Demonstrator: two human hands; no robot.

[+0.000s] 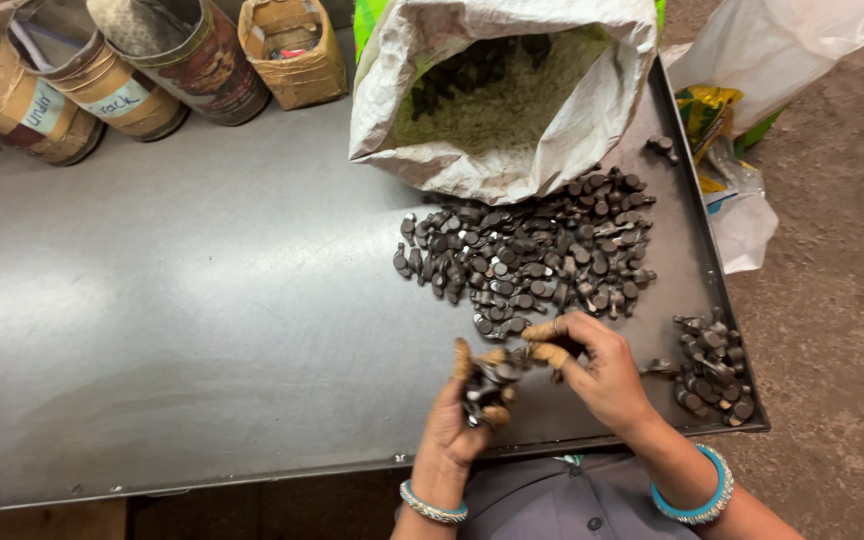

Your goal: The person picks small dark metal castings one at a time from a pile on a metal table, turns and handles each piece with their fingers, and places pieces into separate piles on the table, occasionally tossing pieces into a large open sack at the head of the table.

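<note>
Sorting judged partly done: small heap [714, 370] of dark metal pieces set apart at tray's right edge, large pile [532, 250] left spread below open white sack [507, 95]. Tray [202, 300] otherwise bare metal. Left hand [472, 405] held palm up, fingers curled, cupped around bunch of pieces [485, 385]. Right hand [592, 365] turned palm down at pile's near edge, taped fingertips [549, 352] pinched together; piece between them cannot be made out.

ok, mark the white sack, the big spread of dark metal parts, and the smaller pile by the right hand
white sack [582, 140], head view, on its folded-back right rim.
big spread of dark metal parts [532, 255], head view, middle of the spread.
smaller pile [714, 370], head view, centre of the heap.
</note>
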